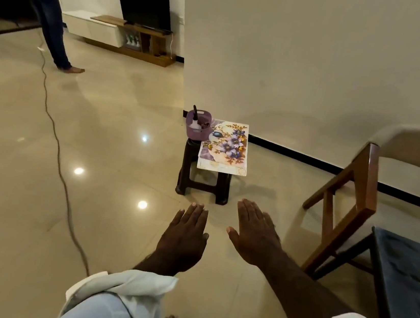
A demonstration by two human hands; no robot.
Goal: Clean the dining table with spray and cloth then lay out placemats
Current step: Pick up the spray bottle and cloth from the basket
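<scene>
A dark plastic stool point(204, 182) stands by the wall. On it sits a purple basket point(198, 126) with a spray bottle point(196, 118) inside, its dark nozzle sticking up. Beside the basket lies a stack of floral placemats point(225, 147), overhanging the stool's right side. My left hand point(185, 233) and my right hand point(252, 231) are stretched out flat in the air, palms down, fingers straight, both short of the stool and holding nothing. No cloth can be made out; the basket's contents are partly hidden.
A wooden chair point(353, 199) with a beige back stands at the right, next to a dark blue surface point(412, 279). A cable point(54, 133) runs across the glossy floor at left. Another person point(49, 12) stands far left near a TV unit point(129, 36).
</scene>
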